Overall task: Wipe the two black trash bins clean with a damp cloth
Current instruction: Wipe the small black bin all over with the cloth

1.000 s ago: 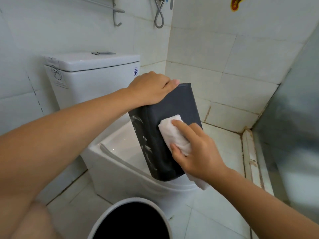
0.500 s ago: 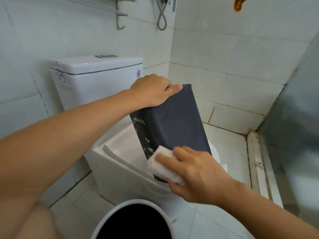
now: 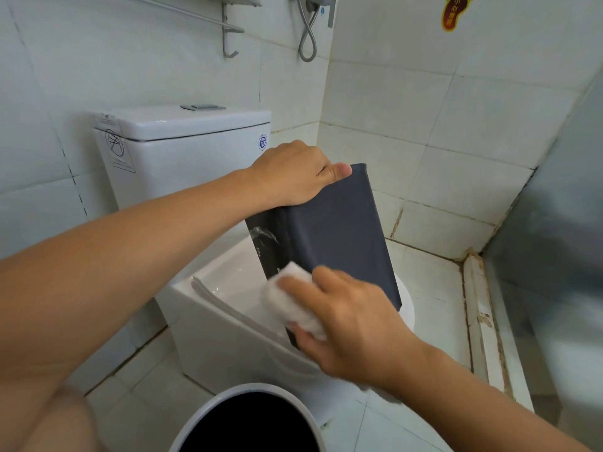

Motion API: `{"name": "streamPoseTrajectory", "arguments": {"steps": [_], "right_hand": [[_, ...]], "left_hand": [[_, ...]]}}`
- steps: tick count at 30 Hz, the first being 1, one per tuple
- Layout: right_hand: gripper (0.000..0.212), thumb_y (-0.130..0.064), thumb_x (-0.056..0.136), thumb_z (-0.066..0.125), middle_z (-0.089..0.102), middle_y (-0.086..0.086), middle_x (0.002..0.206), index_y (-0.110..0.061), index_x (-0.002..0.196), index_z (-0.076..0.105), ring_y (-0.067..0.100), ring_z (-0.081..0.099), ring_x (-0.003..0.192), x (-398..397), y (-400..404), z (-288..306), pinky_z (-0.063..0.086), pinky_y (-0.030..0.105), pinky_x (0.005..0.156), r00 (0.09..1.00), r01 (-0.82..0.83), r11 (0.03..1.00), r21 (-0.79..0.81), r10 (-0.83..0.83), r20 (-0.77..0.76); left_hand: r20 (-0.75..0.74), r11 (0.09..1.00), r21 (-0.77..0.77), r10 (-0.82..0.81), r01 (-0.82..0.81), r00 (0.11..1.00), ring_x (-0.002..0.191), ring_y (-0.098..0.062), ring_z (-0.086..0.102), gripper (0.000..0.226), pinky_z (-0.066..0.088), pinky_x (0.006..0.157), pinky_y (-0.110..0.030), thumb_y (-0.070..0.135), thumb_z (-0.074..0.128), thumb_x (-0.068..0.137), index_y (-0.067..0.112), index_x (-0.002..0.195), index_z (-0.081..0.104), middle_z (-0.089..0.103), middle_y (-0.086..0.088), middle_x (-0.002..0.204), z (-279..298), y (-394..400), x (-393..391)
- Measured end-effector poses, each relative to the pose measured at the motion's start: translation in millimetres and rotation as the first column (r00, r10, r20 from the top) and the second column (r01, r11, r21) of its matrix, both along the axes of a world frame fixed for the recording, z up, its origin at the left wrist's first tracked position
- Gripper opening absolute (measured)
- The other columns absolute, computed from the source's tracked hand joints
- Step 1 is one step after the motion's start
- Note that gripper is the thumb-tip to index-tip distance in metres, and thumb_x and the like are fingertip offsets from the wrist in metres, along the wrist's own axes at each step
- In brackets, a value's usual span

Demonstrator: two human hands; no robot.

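Two hands work a light, stiff black trash bin (image 3: pixel 339 236) above the toilet (image 3: pixel 208 288): left hand (image 3: pixel 293 174) fingers curled over its upper edge, right hand (image 3: pixel 346 318) pinching a damp cloth (image 3: pixel 287 298) against its lower corner.

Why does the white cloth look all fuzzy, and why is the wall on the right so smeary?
Head view: the white cloth and the right hand holding it look motion-blurred while wiping the black bin; the left hand gripping the bin's top is sharp. The grey panel at the right edge is soft and smeary; the wide-angle lens bends tile lines near the edges.
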State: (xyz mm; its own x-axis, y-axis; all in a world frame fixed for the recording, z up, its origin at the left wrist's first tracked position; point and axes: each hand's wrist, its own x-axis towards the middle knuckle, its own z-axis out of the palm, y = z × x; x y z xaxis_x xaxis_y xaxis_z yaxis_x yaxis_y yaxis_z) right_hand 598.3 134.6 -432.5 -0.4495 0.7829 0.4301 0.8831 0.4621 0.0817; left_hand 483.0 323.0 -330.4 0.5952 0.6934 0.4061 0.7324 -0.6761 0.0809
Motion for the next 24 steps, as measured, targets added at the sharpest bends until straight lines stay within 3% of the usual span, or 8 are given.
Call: {"name": "streamPoseTrajectory", "arguments": {"steps": [3,7,9,11,14,18,21,24], "right_hand": [[0.05,-0.044,0.088,0.061,0.042,-0.005,0.088,-0.026,0.135,0.058,0.019,0.042,0.069,-0.7,16.5,20.2,0.043,0.036,0.048,0.987,0.084,0.993,0.083,-0.072,-0.144],[0.051,-0.048,0.087,0.059,0.048,-0.007,0.09,-0.033,0.135,0.056,0.018,0.049,0.068,10.4,4.3,16.4,0.045,0.034,0.053,0.996,0.004,0.998,-0.069,-0.01,-0.092],[0.051,-0.051,0.087,0.056,0.049,-0.011,0.091,-0.04,0.136,0.052,0.014,0.049,0.069,15.2,-2.1,11.5,0.044,0.027,0.056,0.995,-0.017,0.989,-0.144,0.001,-0.104],[0.05,-0.054,0.088,0.055,0.048,-0.014,0.09,-0.045,0.138,0.049,0.01,0.044,0.068,17.3,-2.0,11.3,0.038,0.017,0.057,0.99,-0.026,0.989,-0.143,0.006,-0.142],[0.051,-0.054,0.088,0.056,0.047,-0.013,0.089,-0.045,0.138,0.049,0.012,0.045,0.068,18.5,3.3,13.3,0.045,0.025,0.055,0.986,-0.026,0.994,-0.102,0.009,-0.164],[0.052,-0.052,0.088,0.059,0.042,-0.013,0.086,-0.044,0.139,0.051,0.012,0.039,0.065,17.8,14.4,17.5,0.045,0.029,0.051,0.978,0.025,0.999,-0.044,-0.034,-0.205],[0.053,-0.053,0.088,0.055,0.041,-0.011,0.085,-0.043,0.14,0.051,0.014,0.043,0.064,11.3,25.0,28.0,0.048,0.034,0.052,0.964,0.036,0.999,-0.021,-0.04,-0.261],[0.052,-0.053,0.088,0.052,0.046,-0.01,0.086,-0.043,0.14,0.052,0.015,0.051,0.069,5.3,37.6,42.7,0.052,0.038,0.058,0.931,0.045,0.999,0.007,-0.04,-0.364]], "left_hand": [[0.008,0.999,-0.036,-0.04,0.041,0.999,0.084,-0.031,0.062,0.073,0.039,0.059,-0.035,0.072,0.029,0.101,0.011,0.093,0.067,0.066,-0.009,0.08,5.0,0.2,1.3],[0.147,0.969,-0.212,-0.098,0.128,0.984,0.061,-0.019,0.043,0.067,0.036,0.059,-0.037,0.068,0.034,0.104,0.014,0.065,0.041,0.045,0.003,0.062,11.3,5.0,-2.6],[0.279,0.917,-0.354,-0.085,0.185,0.957,0.079,-0.014,0.057,0.073,0.051,0.083,-0.038,0.076,0.025,0.101,0.018,0.077,0.064,0.06,0.007,0.081,10.9,7.2,-7.0],[0.381,0.852,-0.478,-0.017,0.212,0.924,0.11,-0.011,0.06,0.079,0.042,0.105,-0.031,0.069,0.019,0.106,0.02,0.112,0.08,0.067,0.011,0.105,12.3,3.7,-9.6],[0.438,0.766,-0.599,0.068,0.234,0.897,0.112,-0.016,0.064,0.088,0.038,0.116,-0.036,0.073,0.01,0.103,0.024,0.118,0.081,0.073,0.009,0.099,16.2,-0.9,-14.8],[0.45,0.599,-0.744,0.125,0.294,0.884,0.104,-0.021,0.077,0.107,0.044,0.112,-0.037,0.085,-0.004,0.093,0.024,0.116,0.082,0.082,-0.011,0.1,20.7,-6.7,-22.3],[0.475,0.562,-0.748,0.083,0.352,0.876,0.103,-0.022,0.077,0.112,0.044,0.112,-0.033,0.086,-0.007,0.091,0.023,0.115,0.082,0.081,-0.017,0.102,25.2,-15.4,-20.3],[0.474,0.574,-0.737,0.064,0.356,0.878,0.106,-0.027,0.076,0.111,0.051,0.097,-0.025,0.085,-0.006,0.091,0.023,0.113,0.083,0.08,-0.018,0.101,28.2,-20.7,-14.6]]}}
